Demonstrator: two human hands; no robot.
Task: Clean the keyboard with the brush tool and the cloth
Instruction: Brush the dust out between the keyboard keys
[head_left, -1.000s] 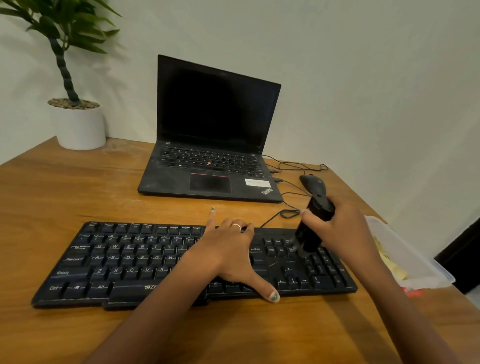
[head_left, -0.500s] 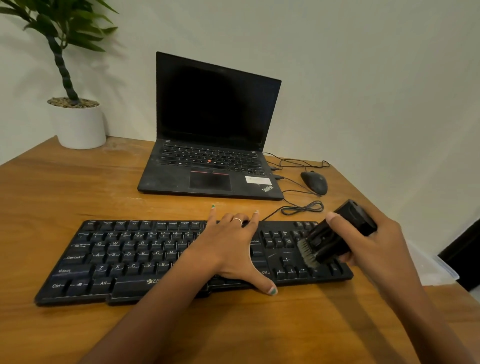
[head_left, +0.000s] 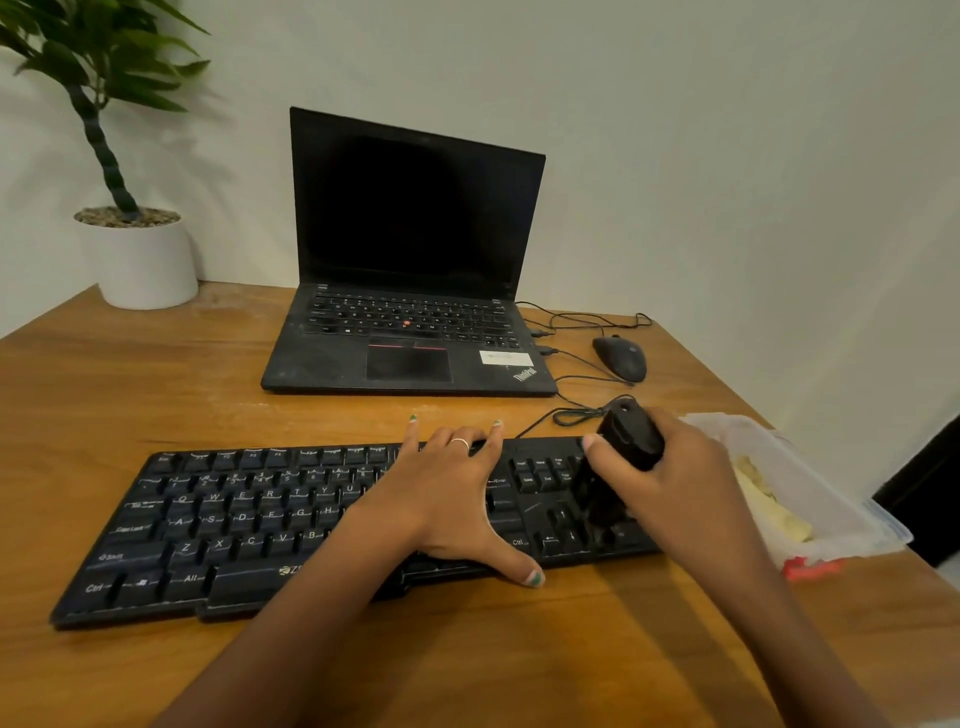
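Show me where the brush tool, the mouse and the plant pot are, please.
brush tool (head_left: 631, 434): head view, on its black handle.
mouse (head_left: 621, 357): head view, on its top shell.
plant pot (head_left: 140, 265): head view, on its white side wall.

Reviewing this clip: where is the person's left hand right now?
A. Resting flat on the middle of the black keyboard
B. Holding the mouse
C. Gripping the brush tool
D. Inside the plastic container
A. The left hand lies spread, fingers straight, on the keyboard, while the right hand has its grip on the brush tool over the right-side keys.
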